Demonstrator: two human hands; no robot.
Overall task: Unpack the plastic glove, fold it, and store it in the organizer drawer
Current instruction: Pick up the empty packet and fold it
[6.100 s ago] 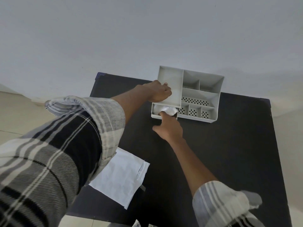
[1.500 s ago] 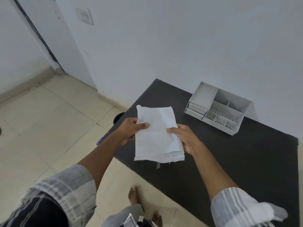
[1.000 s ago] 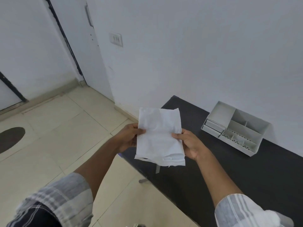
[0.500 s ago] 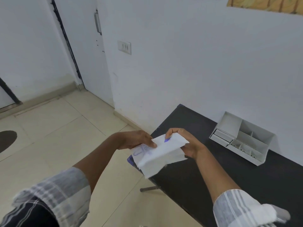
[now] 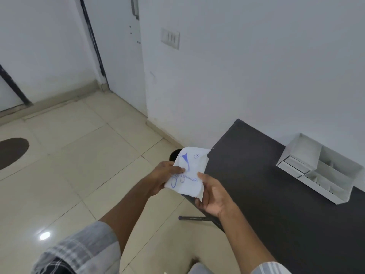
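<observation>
Both hands are up in front of the chest, working a thin white paper glove packet with blue print (image 5: 186,173), held in the air just off the near corner of the black table (image 5: 276,194). The left hand (image 5: 165,175) pinches the packet's left edge, thumb pressed on the printed face, fingers behind. The right hand (image 5: 212,196) is clamped on the lower right corner, thumb on top, fingers curled underneath.

This thing looks featherlight and floppy: the top flap above the hands bends over on its own, and the edge there looks ragged, probably torn open. Paper this thin should rip rather than resist, so the grip wants to stay at the edges, close to the opening, pulling the two sides apart. The plastic glove itself is not visible; I'd expect it to be slick, filmy and clingy, best drawn out by a fingertip pinch.

Well beyond the right hand, against the wall, sits the white plastic desk organizer with small drawers (image 5: 316,171), drawers apparently shut.
</observation>
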